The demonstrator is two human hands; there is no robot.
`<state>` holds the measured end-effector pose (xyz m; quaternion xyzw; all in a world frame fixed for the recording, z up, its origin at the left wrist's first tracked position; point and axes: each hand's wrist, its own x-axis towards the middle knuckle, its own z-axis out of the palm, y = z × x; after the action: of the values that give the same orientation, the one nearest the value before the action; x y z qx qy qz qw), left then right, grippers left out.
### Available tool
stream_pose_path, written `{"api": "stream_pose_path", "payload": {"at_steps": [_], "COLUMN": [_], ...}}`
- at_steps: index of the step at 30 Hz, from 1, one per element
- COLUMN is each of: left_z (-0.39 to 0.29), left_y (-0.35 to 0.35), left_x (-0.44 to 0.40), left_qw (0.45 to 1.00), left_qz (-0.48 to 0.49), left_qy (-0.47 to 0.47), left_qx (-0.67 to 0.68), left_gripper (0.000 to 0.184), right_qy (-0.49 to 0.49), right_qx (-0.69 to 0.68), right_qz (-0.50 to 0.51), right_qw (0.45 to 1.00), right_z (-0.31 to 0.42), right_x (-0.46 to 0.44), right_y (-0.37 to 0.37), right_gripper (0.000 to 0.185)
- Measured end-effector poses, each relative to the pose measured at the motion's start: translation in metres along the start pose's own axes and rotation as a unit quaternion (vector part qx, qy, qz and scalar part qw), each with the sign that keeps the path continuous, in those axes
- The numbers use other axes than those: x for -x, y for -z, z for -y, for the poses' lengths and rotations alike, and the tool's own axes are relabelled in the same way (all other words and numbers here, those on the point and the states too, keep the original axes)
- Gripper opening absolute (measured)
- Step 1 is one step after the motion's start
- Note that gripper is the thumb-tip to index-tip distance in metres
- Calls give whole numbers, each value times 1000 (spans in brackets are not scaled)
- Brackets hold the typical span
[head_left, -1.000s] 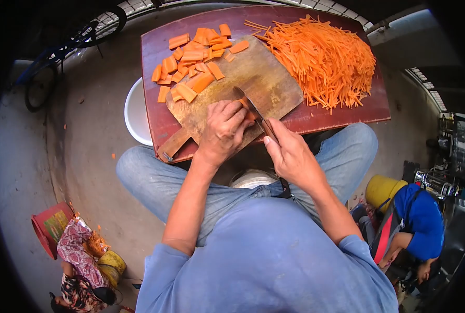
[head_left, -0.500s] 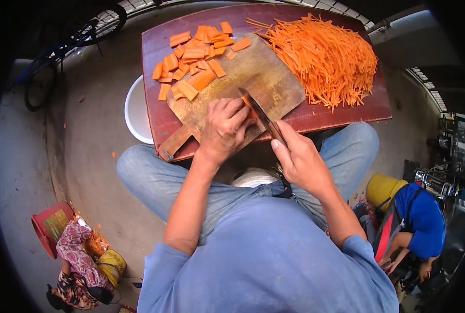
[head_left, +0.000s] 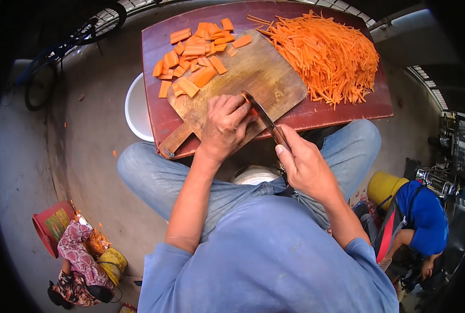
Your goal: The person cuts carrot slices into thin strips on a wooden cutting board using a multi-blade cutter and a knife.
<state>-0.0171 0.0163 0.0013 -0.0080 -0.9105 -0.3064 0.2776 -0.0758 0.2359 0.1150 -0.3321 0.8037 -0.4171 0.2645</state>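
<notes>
My left hand (head_left: 224, 125) is closed over a piece of carrot (head_left: 251, 111), pressing it on the wooden cutting board (head_left: 274, 78). Most of that piece is hidden by the fingers and the blade. In my right hand (head_left: 306, 166) is a knife (head_left: 263, 116), gripped by its handle, with the blade right beside my left fingertips. Thick cut carrot pieces (head_left: 195, 50) are scattered on the board's far left part and on the table. A tall heap of carrot strips (head_left: 329, 60) lies right of the board.
The red table (head_left: 156, 57) is in front of my knees. A white basin (head_left: 138, 112) stands at its left. Behind left, a person (head_left: 78, 245) sits by a red bucket (head_left: 43, 235); behind right, another person in blue (head_left: 428, 219) bends near a yellow bucket (head_left: 385, 187). A bicycle (head_left: 60, 49) stands far left.
The knife and my right hand have shifted slightly toward me and to the right. My left hand stays at nearly the same spot on the carrot. The person at right has moved their arms a little.
</notes>
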Motion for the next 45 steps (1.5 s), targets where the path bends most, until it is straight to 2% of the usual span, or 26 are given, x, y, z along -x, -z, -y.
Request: {"api": "stream_pose_path", "payload": {"at_steps": [2,5,11,14,17,23,26,29,35,38,41,44,45], "left_z": [0,0,1,2,1,3,4,2,2,5,2,2,0], "left_y": [0,0,-2,-2,0,0,-1,2,2,1,2,2,3], "left_x": [-1,0,1,1,1,2,3,3,3,4,4,3,3], "left_qw": [1000,1000,1000,1000,1000,1000,1000,1000,1000,1000,1000,1000,1000], "left_qz": [2,2,-8,-6,2,4,9,11,1,12,11,8,8], "left_qy": [-3,-2,-4,-8,-4,0,1,7,3,-5,2,-10,-4], "left_qx": [-2,-1,-2,-4,-1,2,2,15,3,-4,-3,-17,-13], "left_gripper": [32,32,32,32,32,28,30,30,30,30,32,32,33], "right_qy": [-7,42,-15,12,37,-26,46,40,-6,110,0,33,18], "right_qx": [-14,-9,-22,-31,-19,-27,-12,-3,8,0,4,-16,-12], "right_qz": [-7,-20,-6,-28,-8,5,-47,-12,-8,-74,22,6,7], "right_qw": [1000,999,1000,999,999,999,998,999,1000,991,1000,999,1000], "right_z": [-11,-23,7,-10,-29,1,-21,-27,-6,-28,-20,-10,-8], "right_x": [-6,-34,2,-2,-36,-8,-14,-32,-5,-26,-39,-24,-17], "right_y": [-9,-19,1,-12,-17,0,-21,-16,-5,-25,-12,-3,-2], "right_gripper": [27,28,22,22,31,26,26,35,33,33,35,35,34]}}
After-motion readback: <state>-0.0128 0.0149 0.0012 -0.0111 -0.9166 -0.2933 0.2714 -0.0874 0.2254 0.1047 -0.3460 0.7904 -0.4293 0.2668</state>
